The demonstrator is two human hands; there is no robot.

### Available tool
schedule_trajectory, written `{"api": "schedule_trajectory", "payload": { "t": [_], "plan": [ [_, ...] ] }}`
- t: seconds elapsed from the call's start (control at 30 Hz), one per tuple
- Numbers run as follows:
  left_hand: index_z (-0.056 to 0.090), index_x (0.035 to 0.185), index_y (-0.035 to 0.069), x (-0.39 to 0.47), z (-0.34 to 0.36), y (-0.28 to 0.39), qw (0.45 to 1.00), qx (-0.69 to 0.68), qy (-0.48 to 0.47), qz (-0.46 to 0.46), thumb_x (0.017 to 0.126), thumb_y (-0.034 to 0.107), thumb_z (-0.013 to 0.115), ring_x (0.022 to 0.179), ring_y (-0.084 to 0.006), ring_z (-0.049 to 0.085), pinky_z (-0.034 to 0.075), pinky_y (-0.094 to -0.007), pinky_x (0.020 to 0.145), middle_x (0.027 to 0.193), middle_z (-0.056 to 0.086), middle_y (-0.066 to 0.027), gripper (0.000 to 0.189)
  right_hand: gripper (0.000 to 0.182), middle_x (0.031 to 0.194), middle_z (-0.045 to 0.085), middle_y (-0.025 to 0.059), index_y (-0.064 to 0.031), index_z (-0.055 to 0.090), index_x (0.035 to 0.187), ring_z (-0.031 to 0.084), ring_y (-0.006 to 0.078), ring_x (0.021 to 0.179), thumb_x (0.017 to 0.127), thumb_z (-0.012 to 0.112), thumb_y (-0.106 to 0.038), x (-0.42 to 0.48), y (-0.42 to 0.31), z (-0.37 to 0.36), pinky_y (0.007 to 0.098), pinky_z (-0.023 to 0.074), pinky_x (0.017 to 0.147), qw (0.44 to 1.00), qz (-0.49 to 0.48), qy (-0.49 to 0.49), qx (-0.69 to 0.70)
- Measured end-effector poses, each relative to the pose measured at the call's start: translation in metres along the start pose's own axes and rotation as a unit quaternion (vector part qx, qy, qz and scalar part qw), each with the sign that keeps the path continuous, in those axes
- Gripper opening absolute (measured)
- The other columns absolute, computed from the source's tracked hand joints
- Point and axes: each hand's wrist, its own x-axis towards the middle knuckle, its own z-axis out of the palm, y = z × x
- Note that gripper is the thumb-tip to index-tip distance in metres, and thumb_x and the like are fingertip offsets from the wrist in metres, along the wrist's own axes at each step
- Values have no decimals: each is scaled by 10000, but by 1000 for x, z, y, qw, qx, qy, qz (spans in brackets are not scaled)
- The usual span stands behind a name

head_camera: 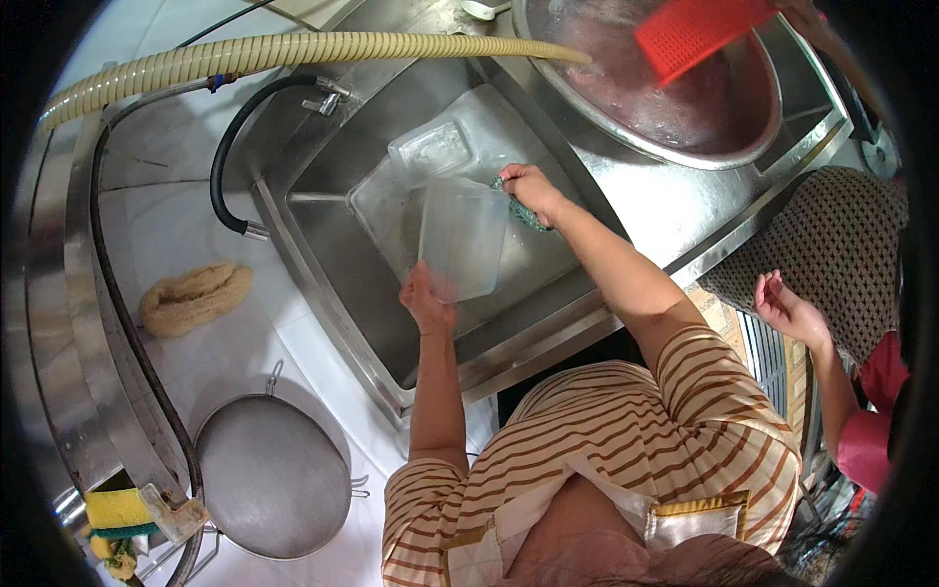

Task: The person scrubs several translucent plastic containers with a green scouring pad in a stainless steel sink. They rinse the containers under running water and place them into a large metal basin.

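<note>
My left hand (428, 299) grips the near end of a translucent plastic container (463, 238), which is held tilted over a stainless steel sink (330, 257). In my right hand (534, 192) is a green scouring pad (524, 213), close to the container's right side. Below, on the sink floor, lies a large clear plastic piece (499, 125), perhaps a tub or lid. A smaller clear plastic container or lid (434, 150) rests on it, partly behind the held container.
A ribbed hose (293, 55) runs into a metal basin (766, 125); another person's hand (803, 18) holds a red basket (697, 33) over it. Left are a black faucet (220, 161), tan scrubber (194, 299), mesh strainer (273, 477) and sponge (117, 510). A second hand (792, 312) shows at right.
</note>
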Motion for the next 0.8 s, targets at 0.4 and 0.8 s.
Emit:
{"api": "schedule_trajectory", "payload": {
  "t": [0.4,0.8],
  "plan": [
    [423,562,67,28,15,-31,886,451,-97,-48,806,244,617,493,-64,358,308,-262,440,543,374,37,359,220,921,608,192,-44,620,887,577,314,899,720,500,-121,-3,-5,-25,362,438,750,947,-22,30,-320],
    [478,630,63,90,22,-154,731,569,-232,298,736,254,658,701,-312,513,391,-427,684,651,530,-110,283,194,871,626,146,-67,622,869,588,325,856,728,556,-182,9,26,-32,392,452,760,945,-37,104,-309]
  ]
}}
